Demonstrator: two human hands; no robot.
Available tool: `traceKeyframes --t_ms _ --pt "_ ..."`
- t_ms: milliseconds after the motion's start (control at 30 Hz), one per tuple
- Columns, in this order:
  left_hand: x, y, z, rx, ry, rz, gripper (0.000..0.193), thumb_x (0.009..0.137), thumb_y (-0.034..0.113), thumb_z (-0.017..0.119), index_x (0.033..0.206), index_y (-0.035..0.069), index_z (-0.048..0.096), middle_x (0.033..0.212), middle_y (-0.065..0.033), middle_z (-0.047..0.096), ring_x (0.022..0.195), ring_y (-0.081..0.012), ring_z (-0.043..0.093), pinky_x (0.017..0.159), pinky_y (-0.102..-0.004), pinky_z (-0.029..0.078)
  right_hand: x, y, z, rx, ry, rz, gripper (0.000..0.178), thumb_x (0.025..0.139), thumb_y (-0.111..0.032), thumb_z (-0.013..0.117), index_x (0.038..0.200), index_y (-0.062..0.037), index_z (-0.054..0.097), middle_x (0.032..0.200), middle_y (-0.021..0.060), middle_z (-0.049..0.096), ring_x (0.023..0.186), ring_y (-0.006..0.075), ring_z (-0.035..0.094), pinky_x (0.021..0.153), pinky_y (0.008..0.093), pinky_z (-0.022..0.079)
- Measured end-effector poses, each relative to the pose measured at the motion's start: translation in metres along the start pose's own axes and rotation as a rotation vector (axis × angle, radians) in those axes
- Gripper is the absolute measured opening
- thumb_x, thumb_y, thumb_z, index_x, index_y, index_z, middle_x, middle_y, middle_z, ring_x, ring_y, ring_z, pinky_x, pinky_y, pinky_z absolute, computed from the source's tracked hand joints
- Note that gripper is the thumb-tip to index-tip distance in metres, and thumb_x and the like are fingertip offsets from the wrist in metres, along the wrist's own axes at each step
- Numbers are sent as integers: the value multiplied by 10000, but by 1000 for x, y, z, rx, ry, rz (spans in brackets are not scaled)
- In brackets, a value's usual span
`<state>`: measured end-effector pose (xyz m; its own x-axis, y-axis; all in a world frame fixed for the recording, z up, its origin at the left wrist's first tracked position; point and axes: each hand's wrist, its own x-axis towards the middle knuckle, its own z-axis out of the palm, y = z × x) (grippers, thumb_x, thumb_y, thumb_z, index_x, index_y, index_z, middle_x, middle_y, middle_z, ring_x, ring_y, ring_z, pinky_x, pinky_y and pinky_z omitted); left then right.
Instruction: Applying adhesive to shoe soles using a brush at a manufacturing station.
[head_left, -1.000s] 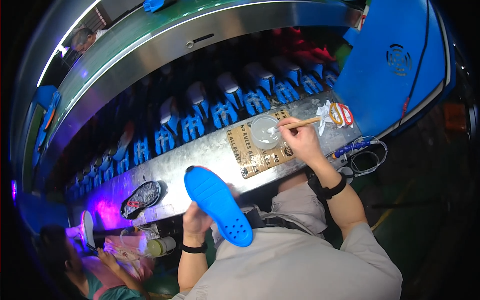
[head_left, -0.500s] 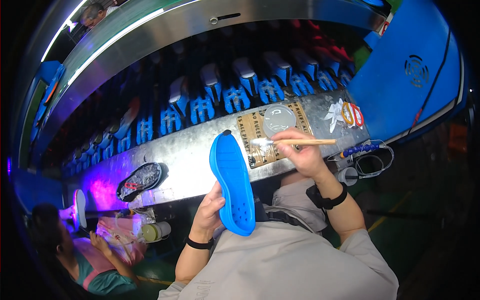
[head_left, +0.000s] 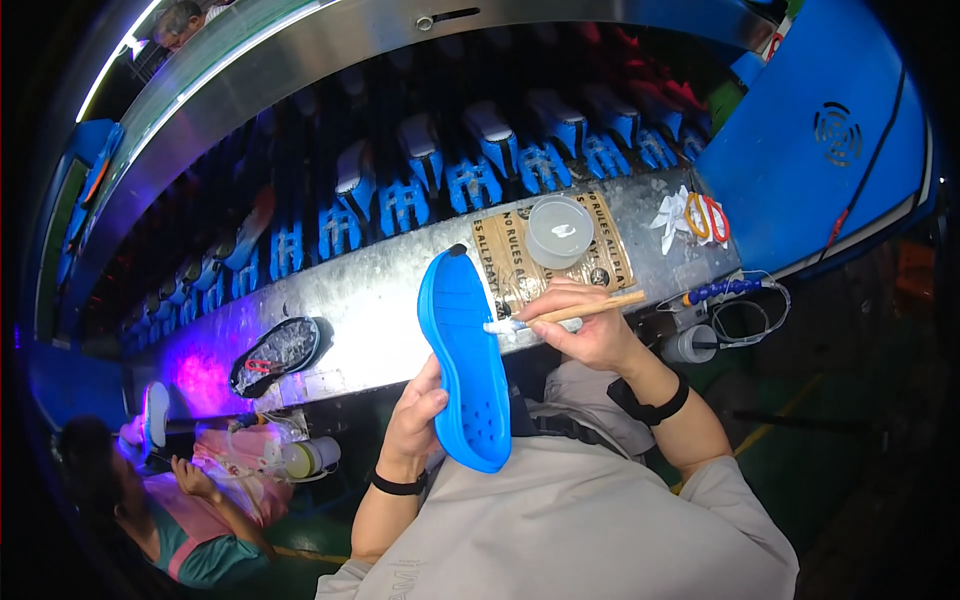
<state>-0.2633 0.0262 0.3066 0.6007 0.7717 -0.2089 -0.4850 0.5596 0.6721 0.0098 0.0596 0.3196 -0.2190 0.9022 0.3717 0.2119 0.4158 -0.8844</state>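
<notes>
Black sole-shaped tray: on the bench, well left of the blue sole; contains greyish crumpled matter and a red item, too small to identify.

Left hand: closed on the sole's left side, thumb at its rim.

Blue sole: held between the bench's near edge and the person's torso, hollow face up. Long axis runs away from the body, far end leaning left; dark-tipped end points away, perforated end toward the person.

Brush: wooden handle, white bristles at the sole's right rim.

Clear round tub: beyond the sole, to its right, on a brown wrapped pad; white patch inside.

Right hand: right of the sole, fingers gathered around the brush handle.
</notes>
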Motion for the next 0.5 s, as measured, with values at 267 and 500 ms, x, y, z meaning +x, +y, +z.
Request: traceKeyframes --t_ms 267,500 --pt "-1 5 2 111 22 -52 910 851 382 708 1532 -39 275 1377 -187 556 1205 -273 616 1028 -393 506 12 5 2 -67 192 -26 125 868 -87 697 956 -1 714 881 109 724 790 242 631 735 362 498" --pt "0 17 -4 148 -27 -26 917 855 328 714 1544 -47 240 1400 -170 526 1236 -262 582 1041 -373 472 9 -5 6 18 27 -65 105 841 -71 697 929 -17 719 876 104 724 752 242 648 755 367 495"
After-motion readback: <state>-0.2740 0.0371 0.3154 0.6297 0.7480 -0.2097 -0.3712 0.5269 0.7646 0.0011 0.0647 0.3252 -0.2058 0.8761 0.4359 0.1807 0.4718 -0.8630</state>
